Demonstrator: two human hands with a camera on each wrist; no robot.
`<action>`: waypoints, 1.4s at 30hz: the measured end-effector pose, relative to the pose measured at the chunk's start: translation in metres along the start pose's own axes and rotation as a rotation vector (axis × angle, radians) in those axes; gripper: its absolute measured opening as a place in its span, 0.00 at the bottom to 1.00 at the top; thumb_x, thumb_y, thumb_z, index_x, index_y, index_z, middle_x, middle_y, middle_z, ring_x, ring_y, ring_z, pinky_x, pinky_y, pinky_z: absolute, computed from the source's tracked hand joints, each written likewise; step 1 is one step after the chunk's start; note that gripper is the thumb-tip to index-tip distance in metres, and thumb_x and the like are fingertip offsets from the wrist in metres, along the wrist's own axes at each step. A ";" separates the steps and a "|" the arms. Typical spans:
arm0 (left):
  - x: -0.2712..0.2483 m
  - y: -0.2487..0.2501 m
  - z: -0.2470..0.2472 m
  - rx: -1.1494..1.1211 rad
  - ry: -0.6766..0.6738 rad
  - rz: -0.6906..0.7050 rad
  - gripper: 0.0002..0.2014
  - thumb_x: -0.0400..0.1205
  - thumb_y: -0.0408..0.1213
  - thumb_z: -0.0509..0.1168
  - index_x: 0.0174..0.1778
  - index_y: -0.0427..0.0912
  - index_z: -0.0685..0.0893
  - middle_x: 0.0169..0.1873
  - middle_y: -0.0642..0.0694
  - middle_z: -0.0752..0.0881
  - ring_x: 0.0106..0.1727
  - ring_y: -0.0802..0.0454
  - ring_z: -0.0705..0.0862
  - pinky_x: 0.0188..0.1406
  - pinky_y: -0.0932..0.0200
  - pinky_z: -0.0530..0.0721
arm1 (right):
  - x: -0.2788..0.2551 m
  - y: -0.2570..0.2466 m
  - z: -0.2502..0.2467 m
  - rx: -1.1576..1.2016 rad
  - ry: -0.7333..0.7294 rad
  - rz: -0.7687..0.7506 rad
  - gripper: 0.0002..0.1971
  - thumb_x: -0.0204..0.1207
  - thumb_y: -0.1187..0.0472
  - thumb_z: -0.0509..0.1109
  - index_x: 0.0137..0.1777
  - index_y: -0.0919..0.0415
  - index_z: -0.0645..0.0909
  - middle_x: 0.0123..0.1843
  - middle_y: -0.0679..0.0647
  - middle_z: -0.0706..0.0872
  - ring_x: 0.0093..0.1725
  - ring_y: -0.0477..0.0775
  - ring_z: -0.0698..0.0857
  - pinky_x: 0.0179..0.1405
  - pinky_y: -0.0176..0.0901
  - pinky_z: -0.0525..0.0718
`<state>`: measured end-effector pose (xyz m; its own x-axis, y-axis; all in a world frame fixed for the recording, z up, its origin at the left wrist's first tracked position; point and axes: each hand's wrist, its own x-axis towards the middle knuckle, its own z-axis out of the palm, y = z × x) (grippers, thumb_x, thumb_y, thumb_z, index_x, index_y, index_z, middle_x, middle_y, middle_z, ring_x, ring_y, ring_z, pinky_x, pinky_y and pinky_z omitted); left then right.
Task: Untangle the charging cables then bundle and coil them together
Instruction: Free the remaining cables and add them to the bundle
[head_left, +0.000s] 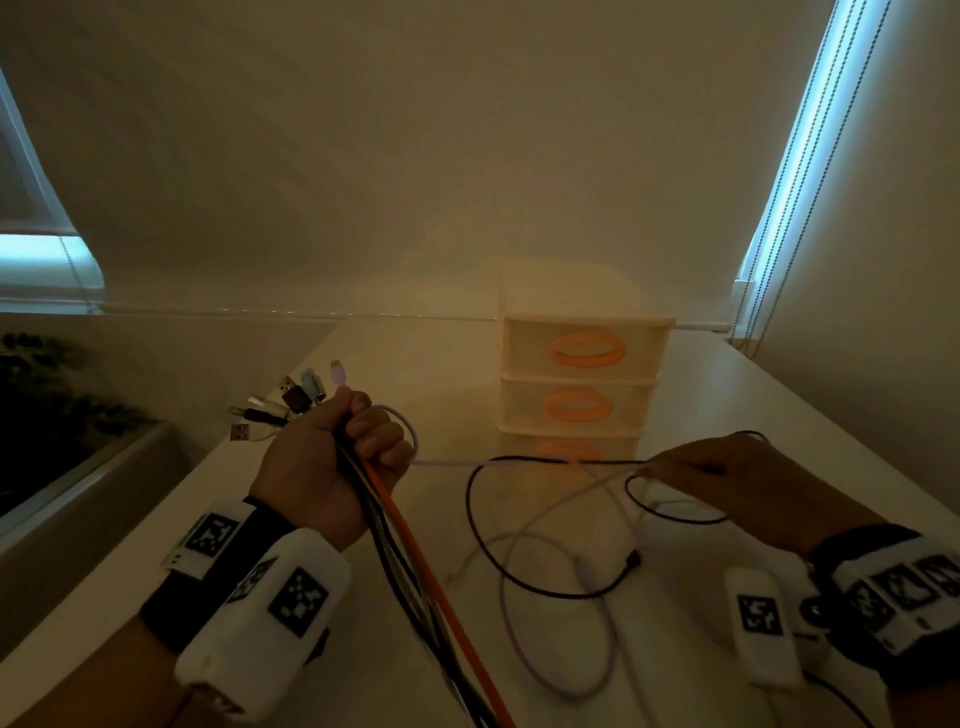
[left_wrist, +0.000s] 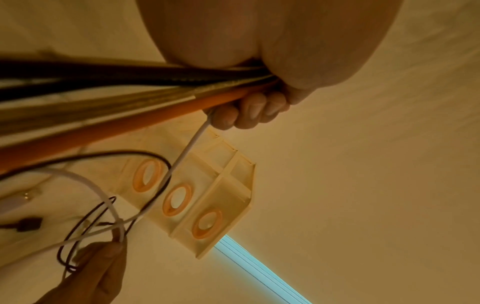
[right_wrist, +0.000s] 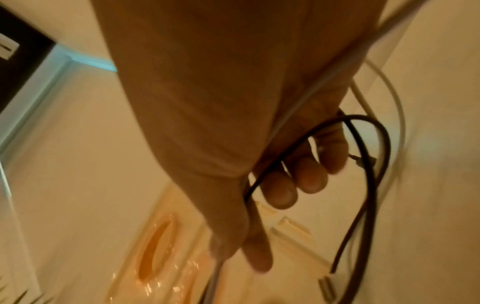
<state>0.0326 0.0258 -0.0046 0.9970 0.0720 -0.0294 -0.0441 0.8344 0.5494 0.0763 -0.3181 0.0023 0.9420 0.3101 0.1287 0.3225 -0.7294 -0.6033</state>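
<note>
Cables (head_left: 395, 525) bunched in left hand (head_left: 322, 467) fisted grip, right hand (head_left: 727, 483) grip pinching pale cable (head_left: 566, 499) and black cable (head_left: 524, 460)

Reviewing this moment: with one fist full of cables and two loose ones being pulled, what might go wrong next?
1. The black cable loops around the lilac cable near the right hand; pulling may tighten a knot.
2. The left hand grips many cables; the orange cable or others may slip.
3. Trailing loops could snag the drawer unit.
</note>
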 end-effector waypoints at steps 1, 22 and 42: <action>0.000 0.000 0.000 -0.002 -0.003 0.004 0.19 0.89 0.43 0.53 0.32 0.44 0.71 0.25 0.52 0.65 0.21 0.56 0.64 0.21 0.62 0.69 | 0.002 0.005 -0.004 -0.064 0.038 0.006 0.09 0.83 0.46 0.66 0.50 0.33 0.87 0.45 0.29 0.86 0.47 0.30 0.83 0.45 0.25 0.73; -0.019 -0.019 0.018 -0.029 -0.261 -0.121 0.17 0.89 0.43 0.54 0.34 0.43 0.72 0.27 0.53 0.62 0.24 0.56 0.63 0.25 0.61 0.70 | -0.009 -0.101 0.092 0.381 -0.317 -0.263 0.07 0.86 0.53 0.65 0.50 0.54 0.81 0.34 0.48 0.85 0.35 0.42 0.83 0.40 0.37 0.81; -0.010 0.004 0.010 0.009 -0.262 0.026 0.18 0.89 0.42 0.52 0.32 0.45 0.71 0.26 0.54 0.63 0.23 0.58 0.62 0.23 0.64 0.67 | -0.003 -0.064 0.058 -0.039 0.037 -0.359 0.27 0.71 0.33 0.72 0.70 0.30 0.73 0.63 0.24 0.76 0.64 0.30 0.73 0.65 0.28 0.72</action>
<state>0.0232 0.0231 0.0067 0.9782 -0.0512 0.2013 -0.0707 0.8291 0.5547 0.0473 -0.2374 -0.0055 0.7704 0.5293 0.3555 0.6361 -0.6006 -0.4844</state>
